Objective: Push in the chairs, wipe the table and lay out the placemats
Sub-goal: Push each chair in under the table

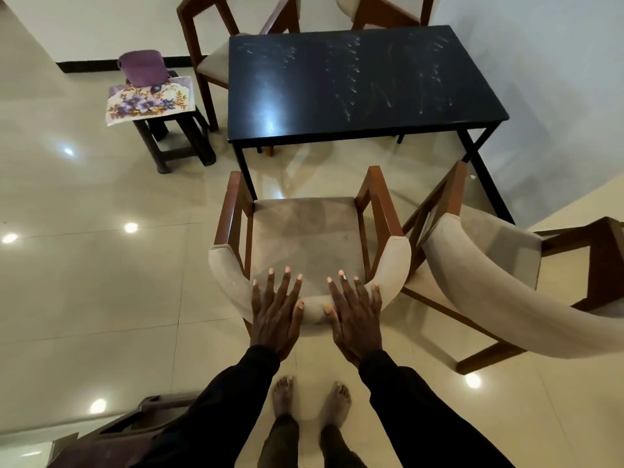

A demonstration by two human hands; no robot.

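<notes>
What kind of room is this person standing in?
Most likely a home dining area: a dark rectangular table ringed by cushioned wooden chairs, with floral placemats waiting on a small stool over a glossy tiled floor.

- A home dining area: a small black rectangular table [364, 86] stands at 12 o'clock against a plain white wall [540, 45].
- Wooden armchairs with beige upholstery ring it: one [304, 238] at centre, another [489, 265] at 3 o'clock, two more [216, 59] at the far side, 11 and 12 o'clock.
- Glossy cream floor tiles [84, 265] mirror ceiling lights.
- At 10 o'clock a dark stool [179, 143] carries floral placemats [148, 101] and a purple cloth [143, 67].
- The person stands barefoot [310, 400], as one would indoors at home.
</notes>
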